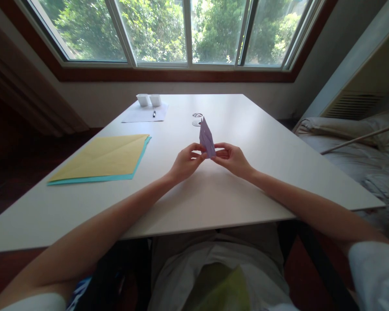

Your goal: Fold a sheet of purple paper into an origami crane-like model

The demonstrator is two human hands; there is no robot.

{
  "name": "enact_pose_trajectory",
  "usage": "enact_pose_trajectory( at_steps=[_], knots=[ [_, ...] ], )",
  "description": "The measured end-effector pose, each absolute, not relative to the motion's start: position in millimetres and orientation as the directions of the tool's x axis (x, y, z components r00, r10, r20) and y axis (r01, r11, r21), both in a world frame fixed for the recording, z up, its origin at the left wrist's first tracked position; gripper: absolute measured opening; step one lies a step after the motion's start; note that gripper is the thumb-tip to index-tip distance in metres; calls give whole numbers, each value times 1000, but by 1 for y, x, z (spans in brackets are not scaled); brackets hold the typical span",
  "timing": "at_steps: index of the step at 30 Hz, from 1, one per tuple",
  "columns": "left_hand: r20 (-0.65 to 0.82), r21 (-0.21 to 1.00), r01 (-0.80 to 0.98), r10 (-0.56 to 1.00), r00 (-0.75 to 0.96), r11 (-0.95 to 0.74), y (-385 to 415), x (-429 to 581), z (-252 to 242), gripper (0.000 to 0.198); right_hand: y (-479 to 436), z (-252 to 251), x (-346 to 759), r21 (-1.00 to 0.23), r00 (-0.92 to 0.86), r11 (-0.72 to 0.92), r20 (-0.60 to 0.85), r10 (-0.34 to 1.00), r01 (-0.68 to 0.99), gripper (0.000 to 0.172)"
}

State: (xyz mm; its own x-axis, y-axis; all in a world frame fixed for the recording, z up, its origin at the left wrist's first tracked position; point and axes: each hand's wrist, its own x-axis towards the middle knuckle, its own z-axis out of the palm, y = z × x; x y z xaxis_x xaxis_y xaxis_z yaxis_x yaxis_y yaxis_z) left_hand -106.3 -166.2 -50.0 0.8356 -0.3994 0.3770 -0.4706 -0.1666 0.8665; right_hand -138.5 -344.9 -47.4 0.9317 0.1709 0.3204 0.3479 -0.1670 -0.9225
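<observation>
A folded piece of purple paper (206, 137) stands upright above the white table, tall and narrow with a pointed top. My left hand (188, 160) pinches its lower left edge between thumb and fingers. On the other side, my right hand (232, 159) grips the lower right corner the same way. Both hands are close together near the middle of the table, and the fingertips partly cover the paper's bottom. Just behind the paper, a small clear round object (197, 120) rests on the table, partly hidden by it.
The white table (246, 190) reaches toward the window. At left lie large yellow paper (106, 155) and turquoise paper (123, 177) beneath it. Farther back, a white sheet (132, 115) bears a black pen (154, 114) and two small white containers (155, 100). A covered, bulky object (353, 138) stands right.
</observation>
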Motion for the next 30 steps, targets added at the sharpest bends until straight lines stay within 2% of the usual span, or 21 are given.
enact_pose_trajectory(
  at_steps=[6,12,19,25,30],
  knots=[
    [332,910,-403,-411,849,-98,-167,-111,-46,34,-342,-49,-142,-869,892,-232,387,233,438,40],
    [307,930,-365,-446,840,-47,-165,-112,-45,32,-342,-49,-144,-859,881,-231,399,257,456,40],
    [288,947,-322,-451,845,1,-164,-111,-45,27,-345,-48,-143,-889,893,-179,372,254,421,40],
    [229,968,-252,-418,879,0,-165,-110,-45,20,-346,-50,-139,-941,924,-44,319,212,335,29],
    [182,977,-210,-406,896,-24,-165,-110,-46,21,-345,-46,-139,-946,944,-132,268,191,296,25]
  ],
)
